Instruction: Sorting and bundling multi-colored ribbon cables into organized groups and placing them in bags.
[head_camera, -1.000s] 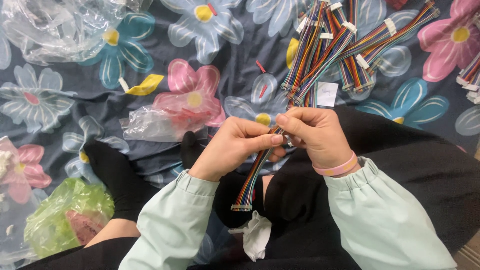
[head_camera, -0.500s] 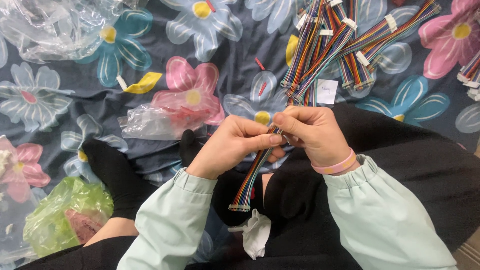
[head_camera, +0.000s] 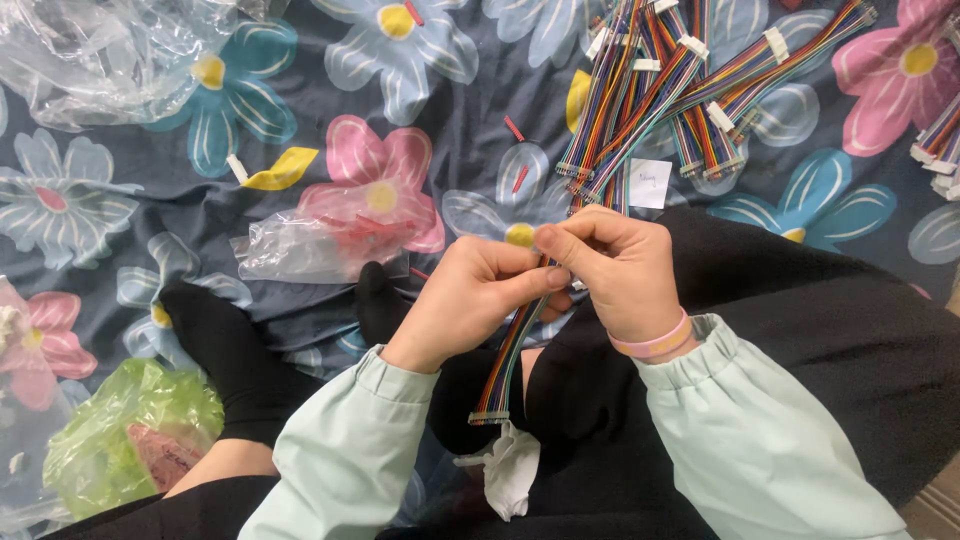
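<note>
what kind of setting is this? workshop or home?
Likely a home or informal piecework spot, not a bench: the person sits on a flower-print cloth, both hands working a rainbow ribbon cable, with a pile of like cables and clear plastic bags around.

Mint-green gathered sleeves (head_camera: 350, 450), pink wristband (head_camera: 655, 343), black socks (head_camera: 225, 350)
</note>
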